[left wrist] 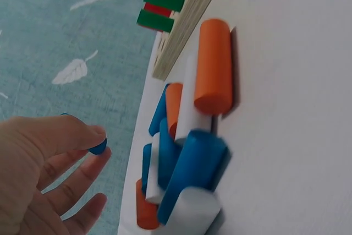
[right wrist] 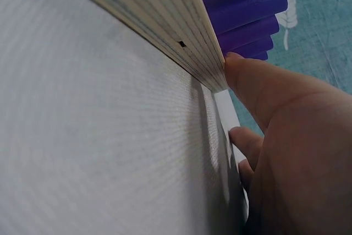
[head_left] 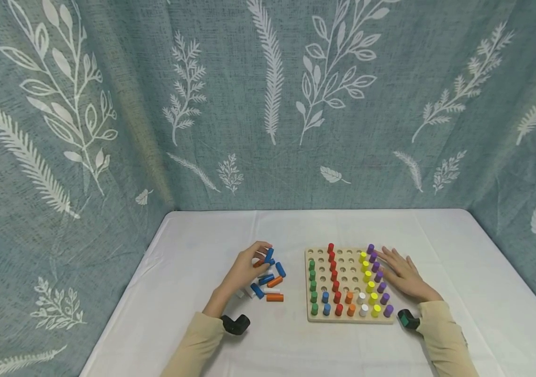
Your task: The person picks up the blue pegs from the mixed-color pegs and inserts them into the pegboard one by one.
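Listing from the hands outward, we record: left hand (head_left: 243, 269), centre-left of the lower frame, pinching one blue peg (head_left: 269, 255) between thumb and fingers, raised over the loose pegs. Right hand (head_left: 404, 275), lower right, fingers extended and parted, thumb against the right edge of the pegboard (head_left: 348, 321).

Beneath and beside the left hand we count a loose heap of blue, white and orange pegs, one orange peg (head_left: 275, 298) lying nearest the bottom of the frame.

On the pegboard, right of lower centre, we find standing upright, left to right: green pegs (head_left: 312, 286), five; blue, two; red pegs (head_left: 334, 275), seven; orange, two; white, two; yellow pegs (head_left: 368, 276), six; purple pegs (head_left: 381, 287), seven.

Beneath all, a white-covered desk (head_left: 277, 351); behind, a blue-green curtain (head_left: 239, 104), leaf-patterned in white.
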Demonstrator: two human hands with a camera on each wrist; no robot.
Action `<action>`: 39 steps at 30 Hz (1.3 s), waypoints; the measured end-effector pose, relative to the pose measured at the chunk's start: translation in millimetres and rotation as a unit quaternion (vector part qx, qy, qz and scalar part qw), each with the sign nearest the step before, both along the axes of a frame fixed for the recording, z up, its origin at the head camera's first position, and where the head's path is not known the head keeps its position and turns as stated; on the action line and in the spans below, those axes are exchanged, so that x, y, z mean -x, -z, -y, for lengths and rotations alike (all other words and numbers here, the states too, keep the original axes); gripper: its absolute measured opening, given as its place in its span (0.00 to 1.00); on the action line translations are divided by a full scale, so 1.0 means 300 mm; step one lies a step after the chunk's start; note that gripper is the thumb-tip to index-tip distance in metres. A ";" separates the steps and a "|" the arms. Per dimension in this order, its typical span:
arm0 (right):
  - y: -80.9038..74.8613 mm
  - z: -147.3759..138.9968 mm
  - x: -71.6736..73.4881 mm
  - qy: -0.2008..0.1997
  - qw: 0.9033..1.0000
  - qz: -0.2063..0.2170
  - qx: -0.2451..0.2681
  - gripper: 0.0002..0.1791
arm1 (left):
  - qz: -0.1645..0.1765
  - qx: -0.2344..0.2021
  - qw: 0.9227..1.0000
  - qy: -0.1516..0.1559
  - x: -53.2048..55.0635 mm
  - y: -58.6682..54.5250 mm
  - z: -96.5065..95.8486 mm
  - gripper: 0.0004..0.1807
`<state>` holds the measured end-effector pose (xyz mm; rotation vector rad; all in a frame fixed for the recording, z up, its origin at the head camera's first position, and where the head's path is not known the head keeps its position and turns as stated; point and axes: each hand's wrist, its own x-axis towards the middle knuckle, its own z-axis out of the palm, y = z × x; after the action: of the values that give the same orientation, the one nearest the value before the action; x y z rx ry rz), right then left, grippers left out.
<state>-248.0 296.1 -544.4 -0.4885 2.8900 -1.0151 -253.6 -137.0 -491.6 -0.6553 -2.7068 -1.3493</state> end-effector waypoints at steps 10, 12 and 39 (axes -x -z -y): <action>0.006 -0.003 0.004 0.003 1.000 0.001 -0.005 0.31 | 0.000 -0.026 1.000 0.018 -0.022 -0.004 -0.055 0.24; 0.005 -0.002 0.004 0.004 1.000 -0.001 -0.003 0.31 | 0.003 -0.031 0.999 0.023 -0.026 -0.009 -0.065 0.24; 0.015 -0.007 0.007 -0.001 1.000 -0.014 -0.005 0.30 | -0.011 -0.068 0.996 0.062 -0.071 -0.015 -0.196 0.21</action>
<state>-250.2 298.1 -548.9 -0.5079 2.9168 -1.0010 -232.3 -78.2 -487.0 -0.8314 -2.5669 -1.5279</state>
